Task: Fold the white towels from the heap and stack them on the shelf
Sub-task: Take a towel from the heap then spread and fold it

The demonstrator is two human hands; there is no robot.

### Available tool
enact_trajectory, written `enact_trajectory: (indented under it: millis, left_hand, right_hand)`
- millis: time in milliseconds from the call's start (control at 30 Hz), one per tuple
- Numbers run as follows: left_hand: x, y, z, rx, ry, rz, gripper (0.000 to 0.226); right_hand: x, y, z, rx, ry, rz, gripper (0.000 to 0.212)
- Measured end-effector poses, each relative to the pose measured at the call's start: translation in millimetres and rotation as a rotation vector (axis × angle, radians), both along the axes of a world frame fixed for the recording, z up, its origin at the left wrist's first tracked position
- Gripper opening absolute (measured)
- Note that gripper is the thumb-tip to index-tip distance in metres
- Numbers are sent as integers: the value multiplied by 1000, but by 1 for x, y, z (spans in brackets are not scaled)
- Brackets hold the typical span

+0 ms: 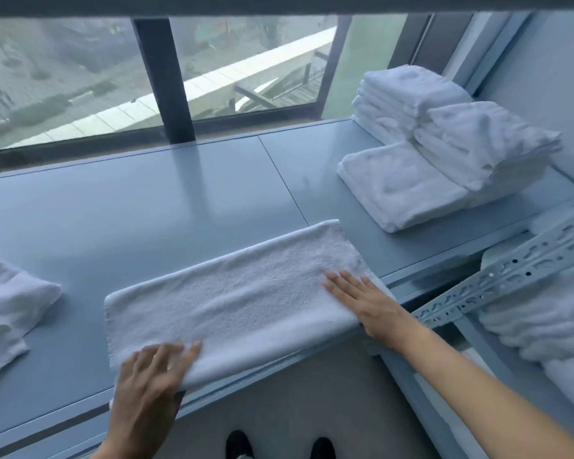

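Shelf (pixel 146 210): pale blue top under the window (pixel 80 77). It bears one towel under your hands, three stacks and one heap.

Towel (pixel 239 293): one, white, folded into a long strip. It lies flat at the shelf's front edge, and its near long side overhangs that edge a little. The long axis runs diagonally from the near-left corner to the far-right end, which points toward the stacks.

Left hand (pixel 150 385): rests on the towel's near-left corner. The fingers are spread and nearly straight, lying flat on the cloth and gripping nothing. The hand is slightly blurred.

Right hand (pixel 368 303): lies flat on the towel's right end, fingers straight and a little apart, palm down, holding nothing.

Stacks: three, all of folded white towels, at the shelf's far right and touching one another.
- Back stack (pixel 408 94): stands nearest the window.
- Middle stack (pixel 484 144): stands just in front of the back stack.
- Front stack (pixel 401 187): the lowest, to the left of the middle one.
The towels in each cannot be counted surely.

Heap (pixel 10 303): one, of loose white towels, at the shelf's left edge and cut off by the frame, well apart from the stacks.

Rail (pixel 511 276): one perforated metal rail, slanting at the right.

Rumpled towels (pixel 544 326): white, below the rail on a lower level. Their number cannot be told.

Shoes (pixel 239 445): two, dark, on the floor below the shelf edge.
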State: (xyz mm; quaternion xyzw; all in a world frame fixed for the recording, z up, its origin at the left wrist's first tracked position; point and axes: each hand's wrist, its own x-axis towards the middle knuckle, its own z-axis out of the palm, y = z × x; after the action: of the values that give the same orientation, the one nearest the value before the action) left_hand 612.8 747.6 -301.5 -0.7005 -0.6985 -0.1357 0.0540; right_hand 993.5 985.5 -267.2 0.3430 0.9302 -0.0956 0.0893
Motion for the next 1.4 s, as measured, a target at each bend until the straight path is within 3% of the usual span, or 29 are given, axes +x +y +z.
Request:
enact_trajectory:
  millis: [167, 567, 733, 867, 1100, 1200, 1300, 1400]
  left_hand:
    - [27, 10, 36, -51, -109, 88, 44]
    - [169, 39, 86, -42, -167, 3, 48]
    - [222, 36, 86, 23, -126, -60, 34]
    - [245, 26, 91, 28, -136, -60, 37]
    - [223, 7, 110, 20, -189, 52, 22]
    - [189, 0, 109, 10, -196, 96, 18]
    - [150, -6, 109, 24, -181, 187, 27]
    - [110, -9, 109, 44, -183, 238, 16]
  right_hand:
    - [44, -22, 4, 204, 232, -54, 87]
    - [218, -93, 52, 339, 309, -344, 61]
    - [279, -126, 66, 381, 349, -432, 64]
    - [305, -136, 68, 423, 373, -448, 59]
    - [278, -117, 69, 369, 391, -396, 66]
    - [239, -99, 68, 352, 386, -334, 66]
    - [189, -76, 67, 336, 370, -250, 63]
    - [136, -51, 65, 324, 358, -186, 59]
